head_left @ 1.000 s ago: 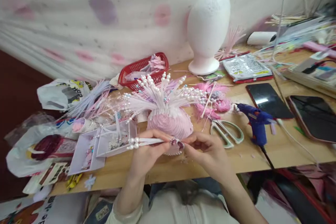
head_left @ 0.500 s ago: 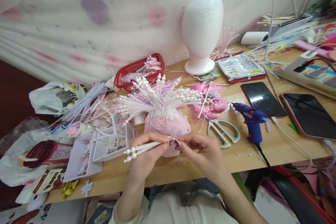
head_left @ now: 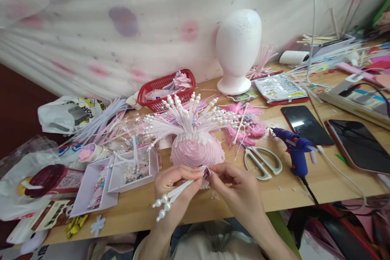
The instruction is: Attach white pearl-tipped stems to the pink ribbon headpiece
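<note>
Tipping lower than half a second ago, the pearl-ended stems (head_left: 178,190) now slant toward the worktop's (head_left: 128,211) near edge; I judge work at their inner ends continues. They lie across the left hand (head_left: 187,200), gripped by its thumb and fingers. The right hand (head_left: 236,189) meets those ends; I cannot tell its hold. Beyond sits the pink ball (head_left: 195,152); near the far edge, the foam head (head_left: 239,44).
</note>
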{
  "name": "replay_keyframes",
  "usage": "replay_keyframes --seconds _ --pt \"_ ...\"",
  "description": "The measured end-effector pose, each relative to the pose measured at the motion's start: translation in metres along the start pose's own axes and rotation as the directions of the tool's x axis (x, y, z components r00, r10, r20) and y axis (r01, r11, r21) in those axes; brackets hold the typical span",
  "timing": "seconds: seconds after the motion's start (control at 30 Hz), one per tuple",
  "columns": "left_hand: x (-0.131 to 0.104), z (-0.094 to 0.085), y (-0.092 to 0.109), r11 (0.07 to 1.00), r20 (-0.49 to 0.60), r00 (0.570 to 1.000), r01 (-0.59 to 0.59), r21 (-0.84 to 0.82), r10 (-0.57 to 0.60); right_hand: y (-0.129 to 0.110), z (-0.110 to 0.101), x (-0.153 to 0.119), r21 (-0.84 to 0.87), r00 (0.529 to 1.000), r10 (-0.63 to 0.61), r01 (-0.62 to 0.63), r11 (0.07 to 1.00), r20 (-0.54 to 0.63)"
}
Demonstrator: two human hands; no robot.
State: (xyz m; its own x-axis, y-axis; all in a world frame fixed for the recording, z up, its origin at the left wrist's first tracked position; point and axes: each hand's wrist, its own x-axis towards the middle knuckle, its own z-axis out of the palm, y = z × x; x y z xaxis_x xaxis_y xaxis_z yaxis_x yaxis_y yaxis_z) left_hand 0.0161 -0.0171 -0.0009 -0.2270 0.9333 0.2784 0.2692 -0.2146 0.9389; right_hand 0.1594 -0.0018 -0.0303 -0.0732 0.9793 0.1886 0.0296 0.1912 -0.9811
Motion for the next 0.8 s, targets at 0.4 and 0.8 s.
replay_keyframes --seconds 0.4,0.8 --pt "0.000 -0.008 -0.004 0.990 0.037 0.994 0.107 -0.095 -0.104 -0.001 0.005 0.000 -0.087 1.000 -0.026 0.024 0.996 -0.012" --pt "0.002 -0.012 -0.005 0.992 0.031 0.995 0.101 -0.072 -0.099 -0.005 0.012 0.000 -0.188 0.995 -0.098 0.090 0.978 -0.033"
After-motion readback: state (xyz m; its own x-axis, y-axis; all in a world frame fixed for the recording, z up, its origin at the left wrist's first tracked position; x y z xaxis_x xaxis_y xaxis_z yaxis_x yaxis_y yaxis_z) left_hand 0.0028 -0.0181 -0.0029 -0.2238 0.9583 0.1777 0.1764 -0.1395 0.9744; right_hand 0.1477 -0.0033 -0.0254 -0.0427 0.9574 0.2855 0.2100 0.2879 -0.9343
